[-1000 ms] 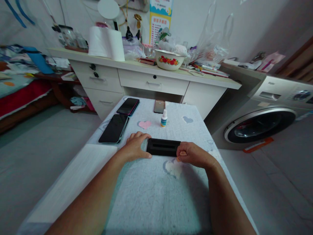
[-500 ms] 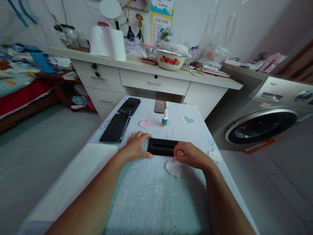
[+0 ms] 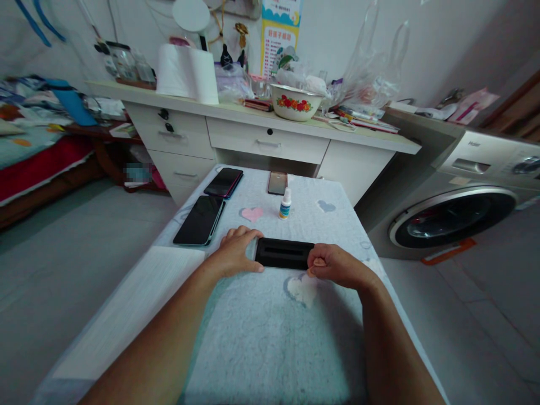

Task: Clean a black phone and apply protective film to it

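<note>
A black smartphone [image 3: 284, 254] lies flat and sideways on the cloth-covered table, its dark surface catching a long reflection. My left hand [image 3: 238, 252] grips its left end, with fingers at the far edge and the thumb at the near edge. At the phone's right end, my right hand [image 3: 333, 263] is closed around a small orange cloth [image 3: 318, 263], mostly hidden by the fingers. Beyond the phone stands a small white spray bottle [image 3: 284, 207] with a blue and yellow label.
Two dark phones, one nearer [image 3: 199, 220] and one farther [image 3: 223, 183], lie at the table's left edge. Another phone [image 3: 277, 183] lies at the far edge. Behind stands a white desk [image 3: 270, 140] holding a flowered bowl [image 3: 295, 104]; a washing machine [image 3: 455, 191] is at right.
My right hand has slid a little to the right along the phone, uncovering more of its right end. My left hand keeps its grip.
</note>
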A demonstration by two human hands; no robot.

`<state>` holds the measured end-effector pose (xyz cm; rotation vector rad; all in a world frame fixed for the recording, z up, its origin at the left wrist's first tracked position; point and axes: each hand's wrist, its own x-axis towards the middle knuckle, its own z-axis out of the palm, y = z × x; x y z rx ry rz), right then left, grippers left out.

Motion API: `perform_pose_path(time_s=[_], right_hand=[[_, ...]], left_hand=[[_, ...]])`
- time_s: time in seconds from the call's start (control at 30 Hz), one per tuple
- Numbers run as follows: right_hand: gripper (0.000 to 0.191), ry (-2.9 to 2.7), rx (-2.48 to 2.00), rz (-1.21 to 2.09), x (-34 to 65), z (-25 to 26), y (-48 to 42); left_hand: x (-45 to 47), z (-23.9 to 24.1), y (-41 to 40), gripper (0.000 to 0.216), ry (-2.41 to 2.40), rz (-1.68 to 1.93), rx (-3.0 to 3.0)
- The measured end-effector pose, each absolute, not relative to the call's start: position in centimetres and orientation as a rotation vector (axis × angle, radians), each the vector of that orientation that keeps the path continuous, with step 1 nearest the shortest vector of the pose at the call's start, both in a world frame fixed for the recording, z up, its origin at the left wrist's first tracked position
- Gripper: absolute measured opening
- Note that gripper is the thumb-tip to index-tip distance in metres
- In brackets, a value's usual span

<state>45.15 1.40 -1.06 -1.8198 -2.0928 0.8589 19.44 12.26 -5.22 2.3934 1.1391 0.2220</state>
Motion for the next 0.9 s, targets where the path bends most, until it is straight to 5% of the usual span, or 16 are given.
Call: perform_pose_path(time_s=[0.43,0.9], right_hand=[[0.011,-1.847,-1.881,0.942,47.4,-2.5,1.7],[0.014,-1.582,-1.958,0.532,47.0,-4.0,3.2]], left_hand=[[19.6,-4.9,12.1,0.075,1.173,0.191,2.375],[19.5,-4.9,12.1,0.075,1.144,0.22,2.383]])
